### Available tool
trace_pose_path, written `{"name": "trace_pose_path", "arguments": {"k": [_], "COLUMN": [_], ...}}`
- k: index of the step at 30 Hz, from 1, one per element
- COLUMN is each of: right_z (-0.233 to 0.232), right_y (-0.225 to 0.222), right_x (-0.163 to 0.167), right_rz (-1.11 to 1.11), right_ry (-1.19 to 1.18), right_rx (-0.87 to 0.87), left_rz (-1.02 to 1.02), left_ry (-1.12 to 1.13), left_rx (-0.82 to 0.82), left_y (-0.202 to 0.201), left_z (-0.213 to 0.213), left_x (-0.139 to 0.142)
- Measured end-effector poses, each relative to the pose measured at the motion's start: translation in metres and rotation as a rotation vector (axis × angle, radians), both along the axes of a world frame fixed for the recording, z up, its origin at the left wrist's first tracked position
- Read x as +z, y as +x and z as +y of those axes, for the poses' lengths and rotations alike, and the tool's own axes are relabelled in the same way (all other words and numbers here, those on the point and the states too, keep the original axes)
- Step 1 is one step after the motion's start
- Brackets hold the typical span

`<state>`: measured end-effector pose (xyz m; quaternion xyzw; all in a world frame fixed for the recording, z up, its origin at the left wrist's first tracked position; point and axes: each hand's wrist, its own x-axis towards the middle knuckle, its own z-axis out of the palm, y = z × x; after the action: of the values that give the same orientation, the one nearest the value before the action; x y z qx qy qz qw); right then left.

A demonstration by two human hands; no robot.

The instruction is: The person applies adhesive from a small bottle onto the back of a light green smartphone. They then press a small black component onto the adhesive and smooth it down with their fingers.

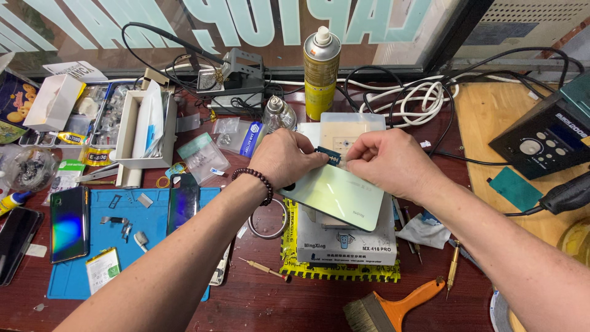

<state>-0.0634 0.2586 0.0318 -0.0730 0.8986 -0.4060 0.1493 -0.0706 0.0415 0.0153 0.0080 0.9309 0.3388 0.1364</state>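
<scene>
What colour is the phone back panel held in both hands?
Pale, glossy mint green: the phone back panel, seen in the head view.

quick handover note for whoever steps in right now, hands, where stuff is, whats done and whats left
Left hand: pinching the top edge of the pale green phone back, bead bracelet on the wrist.
Right hand: pinching a small blue strip against that same edge.
The phone back rests tilted on a grey box over a yellow mat.
Nearby: spray can, brush, blue mat holding two phones and small parts.
Done: strip placed at the edge. Left: cannot tell whether the back is separated yet.
</scene>
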Motion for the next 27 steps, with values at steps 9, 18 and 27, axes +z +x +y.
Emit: {"name": "trace_pose_path", "arguments": {"k": [9,18,27], "right_z": [-0.003,-0.01,-0.017], "right_y": [0.002,0.0,0.0], "right_x": [-0.005,-0.008,-0.01], "right_rz": [0.084,0.062,0.143], "right_ry": [0.01,-0.131,-0.092], "right_rx": [0.023,-0.073,-0.019], "left_rz": [0.009,0.005,-0.02], "left_ry": [0.0,0.004,0.034], "left_rx": [-0.002,-0.027,-0.042], "left_y": [0.0,-0.003,-0.003], "left_z": [-0.001,-0.003,-0.005], "left_x": [-0.002,-0.005,-0.003]}}
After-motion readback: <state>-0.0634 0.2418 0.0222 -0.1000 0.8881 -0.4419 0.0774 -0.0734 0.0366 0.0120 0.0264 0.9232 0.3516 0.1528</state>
